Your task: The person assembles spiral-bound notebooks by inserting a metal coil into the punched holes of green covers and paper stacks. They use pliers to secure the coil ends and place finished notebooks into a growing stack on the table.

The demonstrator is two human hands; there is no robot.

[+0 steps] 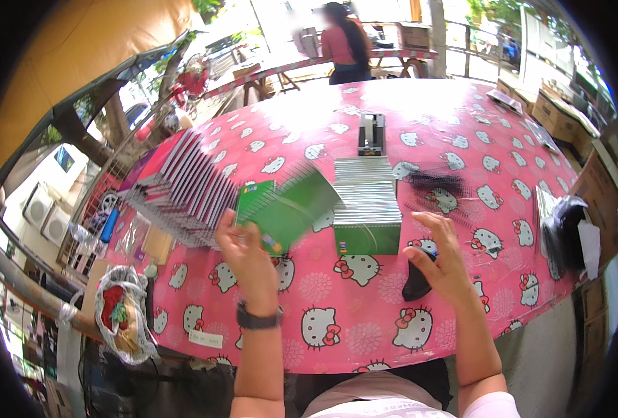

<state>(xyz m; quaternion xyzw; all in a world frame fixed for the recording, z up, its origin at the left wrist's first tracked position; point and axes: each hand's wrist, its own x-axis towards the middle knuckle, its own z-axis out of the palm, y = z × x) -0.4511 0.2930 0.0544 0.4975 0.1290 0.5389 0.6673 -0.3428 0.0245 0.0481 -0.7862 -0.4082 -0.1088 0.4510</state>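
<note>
My left hand [249,259], with a dark watch on the wrist, holds a green notebook [286,209] up above the pink cartoon-cat tablecloth [337,313]; the notebook is blurred by motion. Just to its right lies a neat stack of green spiral notebooks [368,202]. My right hand [443,259] hovers with fingers spread, holding nothing, over a small black object [415,282] on the cloth. Black spiral binding combs [436,182] lie beyond the right hand.
A fanned row of notebooks [183,188] leans at the left. A black tape dispenser [371,134] stands behind the stack. A black bag [567,230] sits at the right edge, cardboard boxes [556,115] beyond. A person [344,45] stands at a far table.
</note>
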